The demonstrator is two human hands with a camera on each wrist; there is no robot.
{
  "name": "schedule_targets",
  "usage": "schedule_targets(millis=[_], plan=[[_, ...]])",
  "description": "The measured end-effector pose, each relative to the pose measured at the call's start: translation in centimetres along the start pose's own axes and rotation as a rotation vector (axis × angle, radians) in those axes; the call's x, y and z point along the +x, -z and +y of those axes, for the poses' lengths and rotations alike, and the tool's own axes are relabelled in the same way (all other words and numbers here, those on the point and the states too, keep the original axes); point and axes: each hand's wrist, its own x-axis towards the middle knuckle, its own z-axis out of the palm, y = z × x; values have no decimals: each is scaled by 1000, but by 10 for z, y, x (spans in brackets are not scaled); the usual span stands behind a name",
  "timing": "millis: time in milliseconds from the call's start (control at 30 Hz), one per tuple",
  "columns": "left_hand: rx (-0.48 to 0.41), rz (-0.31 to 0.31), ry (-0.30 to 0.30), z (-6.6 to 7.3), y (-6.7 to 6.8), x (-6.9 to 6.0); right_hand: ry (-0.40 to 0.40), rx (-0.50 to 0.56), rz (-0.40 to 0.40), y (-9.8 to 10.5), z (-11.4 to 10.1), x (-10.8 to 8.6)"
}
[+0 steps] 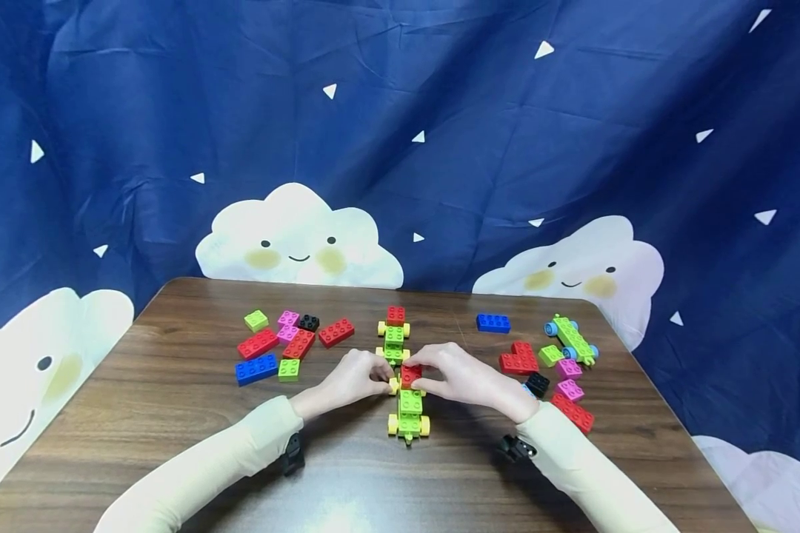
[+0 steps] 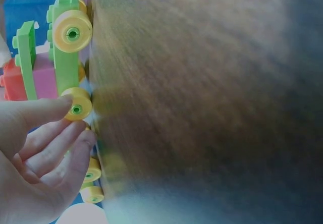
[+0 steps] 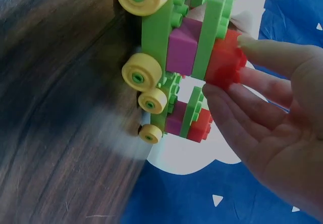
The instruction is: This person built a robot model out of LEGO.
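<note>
The near toy car has a green base (image 2: 64, 70), yellow wheels (image 2: 73, 31), a pink-purple brick (image 3: 183, 47), a green plate (image 1: 410, 402) and a red brick (image 3: 223, 57) stacked on it. My left hand (image 1: 352, 381) (image 2: 43, 151) holds the car's far end, its thumb on a yellow wheel. From the other side, my right hand (image 1: 463, 377) (image 3: 282, 103) grips the red brick between thumb and fingers. A similar car (image 1: 394, 334) stands in line beyond; whether the two are coupled is hard to tell, as fingers partly cover the gap.
On the left of the table lie red, blue (image 1: 256, 369), green, pink and black bricks. At right are a blue brick (image 1: 493, 323), red bricks (image 1: 572, 413), pink, green and black ones, and a green base with blue wheels (image 1: 573, 340).
</note>
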Motion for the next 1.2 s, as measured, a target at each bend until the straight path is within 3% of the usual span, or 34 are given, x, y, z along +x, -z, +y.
schedule_targets(millis=[233,733,1200], plan=[[8,5,4,-1,-1,1,-51,43,-3,6,5,-4],[-16,-6,35,0,-1,0,-64,72,29,2,6,-1],[14,-8,23,2,-2,2,-76,124,10,7,4,5]])
